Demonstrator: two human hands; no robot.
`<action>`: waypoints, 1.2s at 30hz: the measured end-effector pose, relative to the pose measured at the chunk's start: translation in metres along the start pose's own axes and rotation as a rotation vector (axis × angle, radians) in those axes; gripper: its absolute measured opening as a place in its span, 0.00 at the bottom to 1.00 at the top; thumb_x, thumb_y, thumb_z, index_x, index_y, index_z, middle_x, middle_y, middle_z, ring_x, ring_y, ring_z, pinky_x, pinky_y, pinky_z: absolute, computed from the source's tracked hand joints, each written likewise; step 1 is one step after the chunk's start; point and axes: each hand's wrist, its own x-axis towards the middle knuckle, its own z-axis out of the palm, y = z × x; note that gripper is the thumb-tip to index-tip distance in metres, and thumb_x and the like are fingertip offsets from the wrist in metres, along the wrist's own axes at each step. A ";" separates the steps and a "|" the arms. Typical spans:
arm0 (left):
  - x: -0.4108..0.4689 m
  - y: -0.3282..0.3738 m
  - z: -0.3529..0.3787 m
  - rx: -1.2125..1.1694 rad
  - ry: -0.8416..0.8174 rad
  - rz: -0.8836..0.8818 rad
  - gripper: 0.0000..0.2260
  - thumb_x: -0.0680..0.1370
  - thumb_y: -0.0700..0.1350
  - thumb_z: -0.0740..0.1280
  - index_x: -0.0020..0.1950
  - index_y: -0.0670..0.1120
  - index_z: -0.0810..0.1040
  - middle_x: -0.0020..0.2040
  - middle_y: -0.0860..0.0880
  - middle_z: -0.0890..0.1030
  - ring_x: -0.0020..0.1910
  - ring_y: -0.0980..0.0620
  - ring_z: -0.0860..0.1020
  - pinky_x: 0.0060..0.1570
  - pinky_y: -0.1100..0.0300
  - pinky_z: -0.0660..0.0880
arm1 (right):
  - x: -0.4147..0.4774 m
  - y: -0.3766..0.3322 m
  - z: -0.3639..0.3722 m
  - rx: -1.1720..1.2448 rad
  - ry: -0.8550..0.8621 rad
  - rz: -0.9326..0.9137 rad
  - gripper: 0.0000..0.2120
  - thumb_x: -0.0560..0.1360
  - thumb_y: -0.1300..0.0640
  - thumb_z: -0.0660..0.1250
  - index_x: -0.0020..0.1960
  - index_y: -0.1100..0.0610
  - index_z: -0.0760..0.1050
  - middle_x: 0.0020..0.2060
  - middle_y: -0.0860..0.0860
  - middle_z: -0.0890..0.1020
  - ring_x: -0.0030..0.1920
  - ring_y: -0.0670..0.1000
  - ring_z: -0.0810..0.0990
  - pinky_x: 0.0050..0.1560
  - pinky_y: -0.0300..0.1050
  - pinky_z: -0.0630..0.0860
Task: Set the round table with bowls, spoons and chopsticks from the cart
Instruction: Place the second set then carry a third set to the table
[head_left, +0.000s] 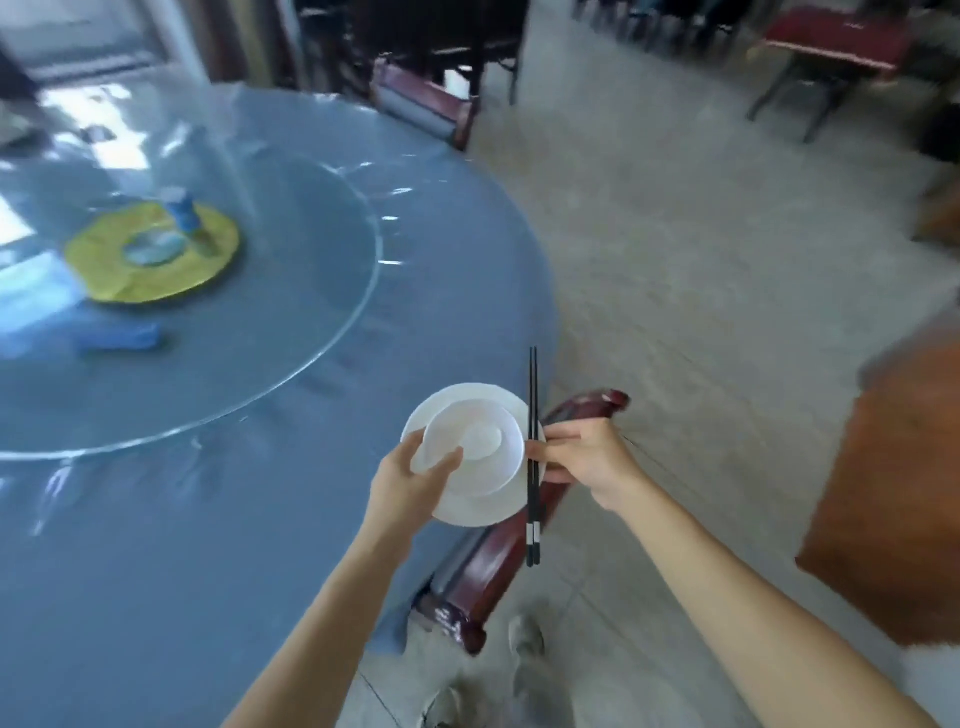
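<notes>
Near the bottom middle, my left hand (405, 488) grips a round white bowl (501, 470) and plate (467, 512); my right hand (587, 457) pinches two thin black chopsticks (533, 395).

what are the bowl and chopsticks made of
The bowl looks like glazed ceramic or melamine: smooth, glossy white. The chopsticks are probably plastic or lacquered wood: uniform black, pale bands near the lower end. Blur leaves both open.

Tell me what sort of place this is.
Probably a restaurant dining room: a large round table draped in blue cloth, a clear glass turntable on it, and dark red wooden chairs beside it.
</notes>
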 end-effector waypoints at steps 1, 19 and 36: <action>0.010 -0.003 0.002 -0.007 0.048 -0.002 0.10 0.75 0.56 0.73 0.53 0.69 0.79 0.56 0.55 0.83 0.56 0.49 0.82 0.56 0.42 0.82 | 0.022 -0.004 0.004 -0.028 -0.044 0.008 0.07 0.70 0.63 0.80 0.47 0.60 0.86 0.37 0.51 0.89 0.36 0.46 0.87 0.33 0.38 0.82; 0.130 -0.085 0.040 -0.073 0.750 -0.278 0.12 0.76 0.54 0.73 0.54 0.67 0.75 0.61 0.54 0.74 0.61 0.53 0.75 0.59 0.56 0.71 | 0.258 0.024 0.087 -0.430 -0.604 0.132 0.12 0.69 0.63 0.81 0.52 0.63 0.86 0.44 0.56 0.89 0.46 0.56 0.89 0.47 0.52 0.87; 0.133 -0.110 0.008 0.046 0.859 -0.299 0.16 0.76 0.52 0.72 0.64 0.56 0.80 0.62 0.52 0.75 0.65 0.46 0.72 0.67 0.44 0.72 | 0.255 0.032 0.130 -0.873 -0.587 -0.168 0.22 0.60 0.45 0.86 0.50 0.48 0.82 0.37 0.46 0.86 0.37 0.48 0.86 0.44 0.41 0.80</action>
